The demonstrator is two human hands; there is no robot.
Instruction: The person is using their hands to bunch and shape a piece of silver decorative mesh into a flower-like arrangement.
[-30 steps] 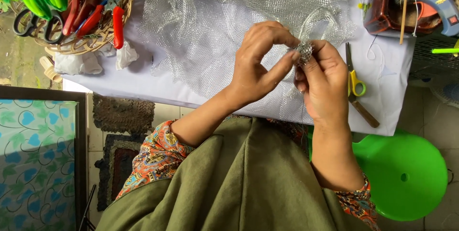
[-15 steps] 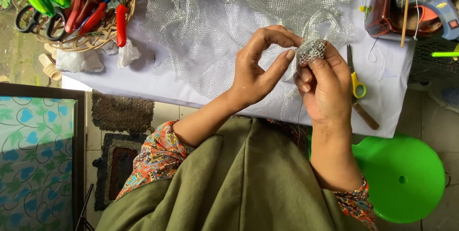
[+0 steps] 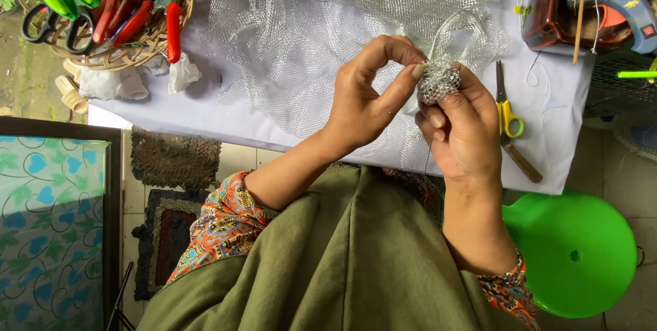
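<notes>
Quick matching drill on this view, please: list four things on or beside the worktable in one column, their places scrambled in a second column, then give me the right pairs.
Things:
1. silver mesh bundle
2. yellow-handled scissors
3. green stool
4. woven basket

Places:
A. on the floor, below the table's right end
B. pinched between the fingertips of the left hand and the right hand
C. at the table's far left, holding red-handled tools
D. flat on the white cloth, just right of the hands

Pairs: 1-B, 2-D, 3-A, 4-C
</notes>
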